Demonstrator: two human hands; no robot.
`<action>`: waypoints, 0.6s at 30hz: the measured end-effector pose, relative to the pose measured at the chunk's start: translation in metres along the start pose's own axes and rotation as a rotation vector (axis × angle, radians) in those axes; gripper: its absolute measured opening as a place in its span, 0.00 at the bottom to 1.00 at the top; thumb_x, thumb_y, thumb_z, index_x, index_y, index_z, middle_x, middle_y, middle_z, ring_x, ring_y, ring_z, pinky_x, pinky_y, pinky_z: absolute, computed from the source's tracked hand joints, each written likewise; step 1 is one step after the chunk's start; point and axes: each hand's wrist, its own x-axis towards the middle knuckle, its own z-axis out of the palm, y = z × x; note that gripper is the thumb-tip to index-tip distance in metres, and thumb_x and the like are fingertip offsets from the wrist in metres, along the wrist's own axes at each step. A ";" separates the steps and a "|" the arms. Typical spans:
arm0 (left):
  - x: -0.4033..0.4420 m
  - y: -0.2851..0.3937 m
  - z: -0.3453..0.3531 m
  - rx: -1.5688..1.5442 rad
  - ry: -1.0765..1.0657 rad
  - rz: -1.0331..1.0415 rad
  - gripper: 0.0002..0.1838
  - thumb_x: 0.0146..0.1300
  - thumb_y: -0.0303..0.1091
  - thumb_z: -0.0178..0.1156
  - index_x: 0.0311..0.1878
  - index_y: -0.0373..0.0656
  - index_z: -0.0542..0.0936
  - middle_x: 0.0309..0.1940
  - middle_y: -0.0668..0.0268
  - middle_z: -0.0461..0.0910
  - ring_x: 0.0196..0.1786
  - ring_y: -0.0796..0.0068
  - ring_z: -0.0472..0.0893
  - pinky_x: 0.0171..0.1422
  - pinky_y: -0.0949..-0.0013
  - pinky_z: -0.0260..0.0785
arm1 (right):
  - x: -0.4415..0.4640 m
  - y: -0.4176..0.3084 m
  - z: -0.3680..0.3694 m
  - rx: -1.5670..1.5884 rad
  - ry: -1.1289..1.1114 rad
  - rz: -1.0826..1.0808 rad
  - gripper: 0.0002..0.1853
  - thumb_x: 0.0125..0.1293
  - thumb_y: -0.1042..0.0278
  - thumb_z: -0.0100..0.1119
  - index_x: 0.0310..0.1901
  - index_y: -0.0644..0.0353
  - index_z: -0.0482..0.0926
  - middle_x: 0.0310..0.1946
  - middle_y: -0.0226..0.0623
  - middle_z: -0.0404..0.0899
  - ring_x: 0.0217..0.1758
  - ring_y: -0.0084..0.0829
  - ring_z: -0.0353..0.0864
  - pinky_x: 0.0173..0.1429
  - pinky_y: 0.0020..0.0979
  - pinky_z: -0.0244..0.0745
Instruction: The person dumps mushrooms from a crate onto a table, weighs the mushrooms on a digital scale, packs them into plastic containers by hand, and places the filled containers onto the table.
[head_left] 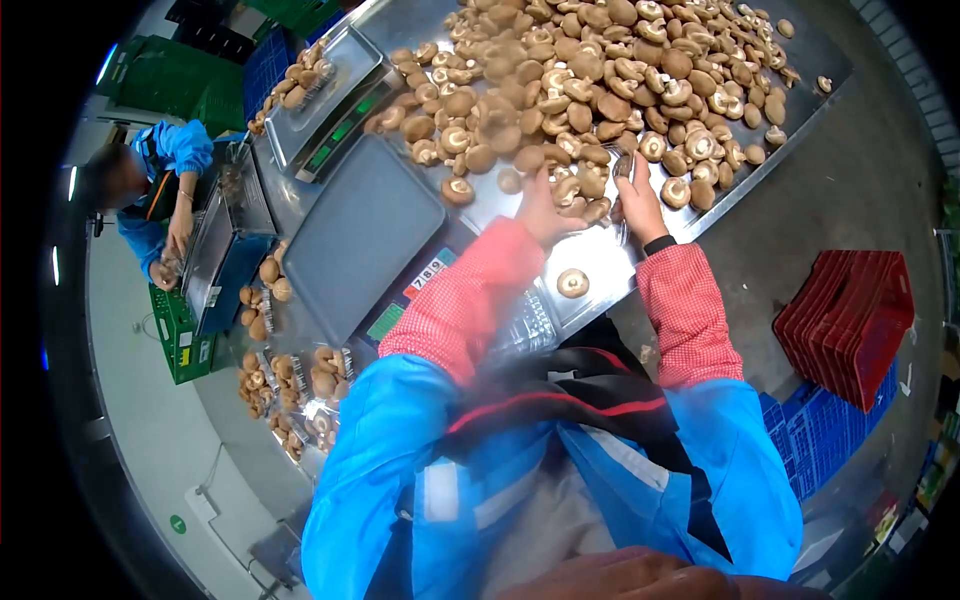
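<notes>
While two blue sleeves with red-checked cuffs are reaching up from the bottom of the frame, a stack of clear trays is sitting partly under the left forearm. One lone mushroom is lying on the shiny metal tabletop, just below the hands.

At the centre, the left hand is curving round the left side of a cluster of mushrooms, its thumb and fingers spread apart. Opposite, the right hand, with a black band at its wrist, is pinching the edge of a clear tray beside the cluster; how full the tray is, the hands are hiding.

Left of the hands, a scale with a grey platter is resting, and packed mushrooms are standing at lower left. A large heap of mushrooms is spreading over the top of the frame, with a second scale standing at its left.

Farther off, red crates are standing stacked at right, beside blue crates. At upper left, a co-worker in blue is leaning over a workstation, a green crate standing below.
</notes>
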 end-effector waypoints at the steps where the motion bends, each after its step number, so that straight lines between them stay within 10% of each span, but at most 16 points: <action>1: -0.004 0.014 -0.001 0.178 -0.024 0.047 0.63 0.33 0.28 0.80 0.73 0.42 0.52 0.64 0.44 0.53 0.63 0.44 0.66 0.69 0.58 0.65 | 0.000 0.007 -0.003 0.144 -0.044 0.050 0.35 0.66 0.61 0.46 0.73 0.58 0.49 0.65 0.58 0.64 0.63 0.52 0.70 0.67 0.38 0.63; 7: -0.023 0.064 0.016 0.446 0.023 0.235 0.57 0.41 0.32 0.77 0.74 0.51 0.52 0.72 0.38 0.42 0.63 0.36 0.65 0.67 0.52 0.66 | -0.009 0.021 0.011 0.748 -0.058 -0.064 0.36 0.66 0.67 0.43 0.74 0.58 0.44 0.69 0.45 0.56 0.71 0.39 0.58 0.72 0.34 0.58; 14: -0.057 0.063 0.006 0.469 0.061 0.440 0.53 0.39 0.40 0.76 0.71 0.43 0.60 0.71 0.45 0.54 0.70 0.37 0.58 0.73 0.51 0.56 | -0.026 0.019 0.008 1.208 0.007 0.194 0.21 0.74 0.57 0.38 0.62 0.58 0.67 0.54 0.41 0.76 0.56 0.34 0.79 0.59 0.35 0.77; 18: -0.062 0.060 -0.001 0.445 0.080 0.463 0.56 0.39 0.43 0.77 0.71 0.39 0.58 0.71 0.44 0.54 0.71 0.39 0.57 0.74 0.49 0.53 | -0.034 -0.006 0.009 1.152 -0.006 0.186 0.25 0.67 0.61 0.43 0.65 0.55 0.59 0.55 0.41 0.71 0.54 0.35 0.77 0.56 0.35 0.77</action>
